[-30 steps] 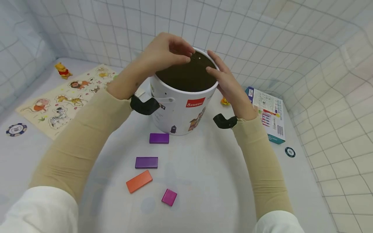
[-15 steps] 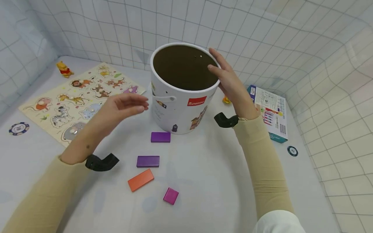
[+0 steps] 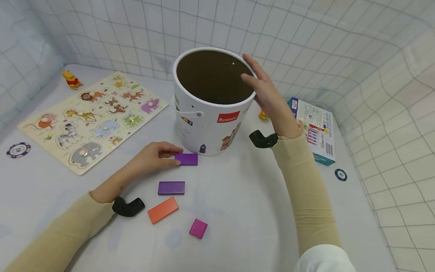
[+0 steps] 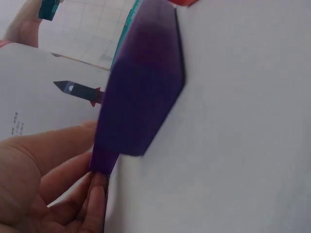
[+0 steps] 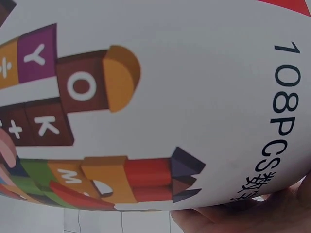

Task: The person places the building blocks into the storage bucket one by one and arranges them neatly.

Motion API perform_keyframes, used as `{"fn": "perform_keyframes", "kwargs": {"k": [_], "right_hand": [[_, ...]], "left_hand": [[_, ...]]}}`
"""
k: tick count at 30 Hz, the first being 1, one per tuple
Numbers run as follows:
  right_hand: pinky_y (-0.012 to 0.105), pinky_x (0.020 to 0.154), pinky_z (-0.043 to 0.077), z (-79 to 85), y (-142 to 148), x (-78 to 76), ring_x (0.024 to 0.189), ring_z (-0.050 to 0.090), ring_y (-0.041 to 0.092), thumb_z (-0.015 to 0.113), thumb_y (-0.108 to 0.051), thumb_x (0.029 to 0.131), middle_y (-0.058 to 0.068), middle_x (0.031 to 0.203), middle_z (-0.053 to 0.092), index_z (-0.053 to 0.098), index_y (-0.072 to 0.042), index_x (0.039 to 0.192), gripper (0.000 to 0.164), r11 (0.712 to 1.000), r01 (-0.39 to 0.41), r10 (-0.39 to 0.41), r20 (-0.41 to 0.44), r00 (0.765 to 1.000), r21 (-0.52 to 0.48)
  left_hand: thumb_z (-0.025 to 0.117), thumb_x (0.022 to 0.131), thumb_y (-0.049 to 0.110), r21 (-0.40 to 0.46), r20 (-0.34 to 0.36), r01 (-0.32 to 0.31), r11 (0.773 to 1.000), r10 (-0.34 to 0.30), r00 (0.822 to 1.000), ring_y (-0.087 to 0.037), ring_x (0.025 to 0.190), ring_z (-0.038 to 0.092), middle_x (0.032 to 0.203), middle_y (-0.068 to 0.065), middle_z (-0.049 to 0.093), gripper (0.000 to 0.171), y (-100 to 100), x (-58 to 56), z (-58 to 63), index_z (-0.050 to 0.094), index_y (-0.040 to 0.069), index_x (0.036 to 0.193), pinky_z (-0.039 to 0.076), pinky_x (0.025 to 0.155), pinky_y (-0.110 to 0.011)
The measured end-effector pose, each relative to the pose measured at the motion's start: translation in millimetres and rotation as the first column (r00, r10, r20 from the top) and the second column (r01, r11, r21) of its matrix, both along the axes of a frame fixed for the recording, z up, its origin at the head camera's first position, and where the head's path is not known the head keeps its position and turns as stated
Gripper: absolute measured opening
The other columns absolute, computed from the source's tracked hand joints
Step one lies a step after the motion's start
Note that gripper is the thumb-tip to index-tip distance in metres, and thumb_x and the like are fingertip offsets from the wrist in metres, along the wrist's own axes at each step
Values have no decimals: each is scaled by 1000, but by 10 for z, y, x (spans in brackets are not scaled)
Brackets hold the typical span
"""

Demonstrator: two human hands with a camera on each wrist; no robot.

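My left hand (image 3: 153, 158) pinches the left end of a flat purple block (image 3: 187, 159) lying at the foot of the white bucket (image 3: 204, 130), thumb on the near side and fingers on the far side. In the left wrist view a second purple block (image 4: 138, 87) looms close to the camera, hiding part of the pinched one. This second purple block (image 3: 171, 188) lies nearer on the table, with an orange block (image 3: 163, 210) and a small magenta block (image 3: 198, 228) below it. At the bucket's right rim, my right hand (image 3: 266, 88) holds on, thumb inside; its wrist view shows mostly the printed bucket wall (image 5: 209, 97).
A wooden animal puzzle board (image 3: 102, 141) lies at the left, with a small bear figure (image 3: 71, 79) and a poker chip (image 3: 18, 150) near it. On the right are a box (image 3: 316, 128), a dark chip (image 3: 341, 174) and a small yellow object (image 3: 263, 115).
My left hand has come away from over the bucket's opening, swung down left, and now grips the purple block by the bucket. My right hand has stayed on the rim.
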State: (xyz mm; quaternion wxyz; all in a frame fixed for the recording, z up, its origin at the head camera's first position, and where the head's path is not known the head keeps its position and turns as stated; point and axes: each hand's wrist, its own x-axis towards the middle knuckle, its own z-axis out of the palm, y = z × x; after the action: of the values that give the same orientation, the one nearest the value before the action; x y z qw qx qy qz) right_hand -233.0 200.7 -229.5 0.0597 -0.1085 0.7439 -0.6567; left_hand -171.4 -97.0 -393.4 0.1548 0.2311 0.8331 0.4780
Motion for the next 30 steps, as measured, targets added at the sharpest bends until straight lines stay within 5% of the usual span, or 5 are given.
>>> {"fn": "perform_keyframes", "kwargs": {"k": [5, 13, 18, 23, 30], "right_hand": [[40, 102, 29, 14, -11, 2, 122, 37, 23, 41, -13, 94, -5, 141, 26, 22, -27, 141, 52, 1000, -2, 2, -2, 1000, -7], [42, 103, 28, 4, -17, 0, 123, 34, 21, 40, -15, 94, -5, 141, 27, 23, -28, 141, 51, 1000, 1, 0, -10, 1000, 18], [44, 104, 25, -7, -11, 1, 125, 32, 20, 40, -14, 94, -5, 141, 26, 23, -28, 141, 51, 1000, 5, -5, -8, 1000, 22], [45, 104, 23, -25, -5, 4, 126, 30, 19, 40, -15, 95, -5, 141, 26, 22, -29, 141, 51, 999, 9, -8, -10, 1000, 33], [43, 104, 25, -14, 38, -28, 126, 30, 21, 39, -15, 95, -3, 141, 25, 22, -28, 141, 51, 1000, 1, -1, -7, 1000, 20]], "left_hand": [[73, 73, 20, -67, -125, -30, 997, 21, 992, -18, 97, 56, 104, -4, 61, 34, 58, 64, 0, 64, 9, 104, 47, 84, -34], [69, 76, 10, -95, -162, 3, 995, -18, 987, -13, 89, 55, 98, 5, 61, 27, 19, 228, 12, 61, 17, 101, 47, 81, -32], [65, 80, 10, -33, -156, 2, 999, -7, 988, -11, 86, 56, 96, 5, 62, 20, -40, 253, 169, 64, 17, 99, 50, 76, -27], [63, 83, 13, 84, -161, 19, 996, -5, 987, -9, 88, 58, 98, 4, 62, 19, -54, 247, 658, 65, 13, 102, 50, 75, -23], [62, 83, 13, 372, -132, -33, 928, 88, 987, -21, 93, 59, 108, -8, 59, 25, 209, 188, 1786, 63, 6, 107, 49, 78, -23]]}}
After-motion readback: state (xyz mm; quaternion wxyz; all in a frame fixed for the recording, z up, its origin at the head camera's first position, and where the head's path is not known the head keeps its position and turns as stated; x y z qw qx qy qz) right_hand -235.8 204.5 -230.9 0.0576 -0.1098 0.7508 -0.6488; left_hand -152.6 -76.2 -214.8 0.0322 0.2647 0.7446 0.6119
